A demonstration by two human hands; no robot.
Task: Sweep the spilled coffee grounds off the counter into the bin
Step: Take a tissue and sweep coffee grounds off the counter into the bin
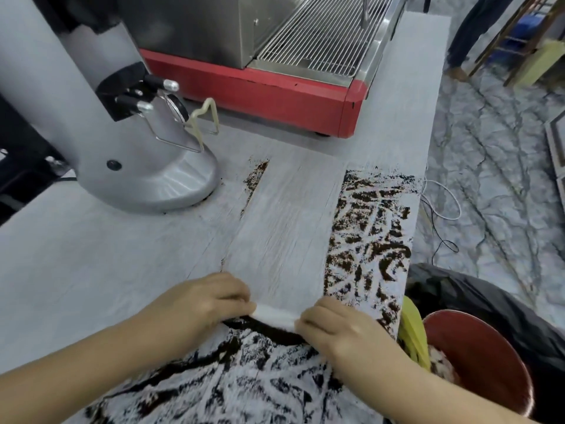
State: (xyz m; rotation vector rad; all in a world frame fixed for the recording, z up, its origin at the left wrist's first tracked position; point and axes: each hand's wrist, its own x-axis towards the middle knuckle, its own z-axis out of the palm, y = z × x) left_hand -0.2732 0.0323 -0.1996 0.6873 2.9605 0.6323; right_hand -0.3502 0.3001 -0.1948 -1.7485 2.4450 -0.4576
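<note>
1. Grounds (269, 330) are lying dark on the pale grey table (76, 270), the thickest ridge sitting pressed against the near side of a white scraper (275, 315) between the two hands.
2. More grounds are spreading in smeared streaks at 6 o'clock from that ridge, toward the near table edge, and a broad patchy band (370, 237) is running along the table's right edge at 1 o'clock from the scraper.
3. A thin dark line of grounds (255, 179) is lying at 12 o'clock, well apart from the hands, with a clean strip of table between it and the right-hand band.
4. The left hand (204, 301) is making a clenched grip on the scraper's left end; the right hand (339, 325) is doing the same on the right end, so only the middle of the scraper is showing. The picture is blurred here, and what the scraper is made of cannot be told.
5. A red bin (477, 356) is standing below the table edge at 3 o'clock from the right hand, with something yellow (411, 332) at its rim and a black bag (489, 298) just behind it.
6. A grey grinder (128, 142) is standing on the table at 10 o'clock, and a red-based espresso machine (260, 90) at 12 o'clock.
7. A person's legs (467, 35) are showing on the marbled floor (489, 179) at 1 o'clock.
</note>
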